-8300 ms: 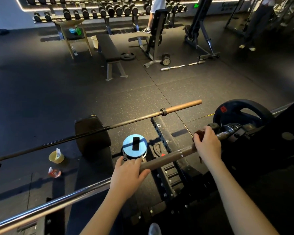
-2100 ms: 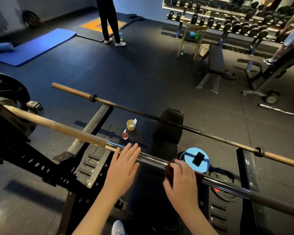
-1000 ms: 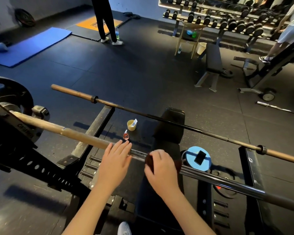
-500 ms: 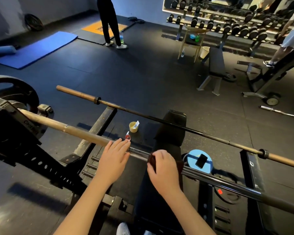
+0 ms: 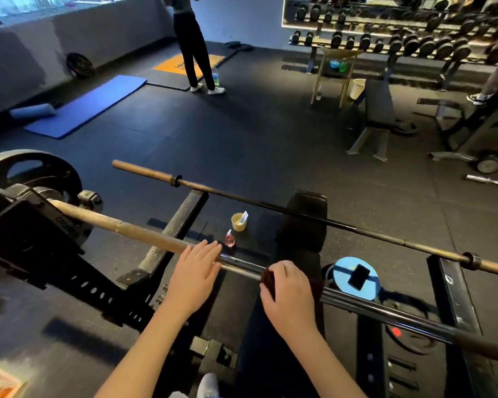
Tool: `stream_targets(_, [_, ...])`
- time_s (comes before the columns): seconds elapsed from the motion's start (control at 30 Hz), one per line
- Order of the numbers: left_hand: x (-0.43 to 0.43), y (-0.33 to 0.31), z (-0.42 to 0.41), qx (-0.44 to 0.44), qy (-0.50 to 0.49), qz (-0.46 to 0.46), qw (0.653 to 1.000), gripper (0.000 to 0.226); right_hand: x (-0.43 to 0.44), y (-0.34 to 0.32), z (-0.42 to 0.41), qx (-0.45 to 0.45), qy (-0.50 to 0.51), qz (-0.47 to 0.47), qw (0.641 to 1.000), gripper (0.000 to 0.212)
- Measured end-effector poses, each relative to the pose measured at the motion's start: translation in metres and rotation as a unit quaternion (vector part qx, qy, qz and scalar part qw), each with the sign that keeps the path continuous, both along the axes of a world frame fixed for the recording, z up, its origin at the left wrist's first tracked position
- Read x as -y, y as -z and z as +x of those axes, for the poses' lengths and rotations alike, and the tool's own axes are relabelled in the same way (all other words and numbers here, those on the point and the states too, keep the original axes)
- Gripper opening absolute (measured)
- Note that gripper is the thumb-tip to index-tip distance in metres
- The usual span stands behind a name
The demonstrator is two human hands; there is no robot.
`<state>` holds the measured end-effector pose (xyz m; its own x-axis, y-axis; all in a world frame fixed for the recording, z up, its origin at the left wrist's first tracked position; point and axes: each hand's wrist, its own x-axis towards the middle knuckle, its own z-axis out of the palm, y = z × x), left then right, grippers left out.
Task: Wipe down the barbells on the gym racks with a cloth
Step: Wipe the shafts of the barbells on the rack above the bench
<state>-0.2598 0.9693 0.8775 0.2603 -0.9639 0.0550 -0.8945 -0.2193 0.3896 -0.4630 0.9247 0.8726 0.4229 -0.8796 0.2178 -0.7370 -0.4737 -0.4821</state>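
The near barbell (image 5: 368, 305) runs from upper left to lower right across the rack, its left part brown and its middle chrome. My right hand (image 5: 289, 297) is closed over a dark reddish cloth (image 5: 268, 278) wrapped on the chrome section. My left hand (image 5: 194, 271) lies flat on the bar just left of it, fingers together and extended, holding nothing. A second barbell (image 5: 299, 218) sits farther out on the rack, above the bench.
A black bench (image 5: 302, 225) lies under the bars. A yellow cup (image 5: 238, 222) and small pink bottle (image 5: 230, 239) stand on the floor. A blue stool with a phone (image 5: 357, 278) is right. A weight plate (image 5: 26, 173) is on the left. A person (image 5: 193, 47) stands far off.
My right hand with the cloth has slid left along the chrome bar toward my left hand, then held about still. The view has tilted up a little.
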Motion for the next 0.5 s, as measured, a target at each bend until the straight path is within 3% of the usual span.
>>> stream_targets(0.17, [-0.001,0.000,0.003,-0.002,0.012,-0.012,1.000,0.043,0.000,-0.004,0.019,-0.028,-0.064,0.013,0.997,0.033])
stream_targets(0.3, [-0.002,-0.006,0.017,-0.024,0.067,0.001,0.997,0.043,-0.005,-0.001,-0.002,-0.020,0.002,0.046,0.999,0.032])
stream_targets(0.4, [0.001,-0.015,0.036,-0.035,0.084,0.021,0.996,0.044,-0.003,-0.010,0.037,-0.005,0.012,0.042,0.999,0.025])
stream_targets(0.5, [0.010,-0.019,0.068,0.016,0.105,0.067,0.992,0.045,-0.002,-0.018,0.087,-0.003,-0.039,0.062,0.997,0.025])
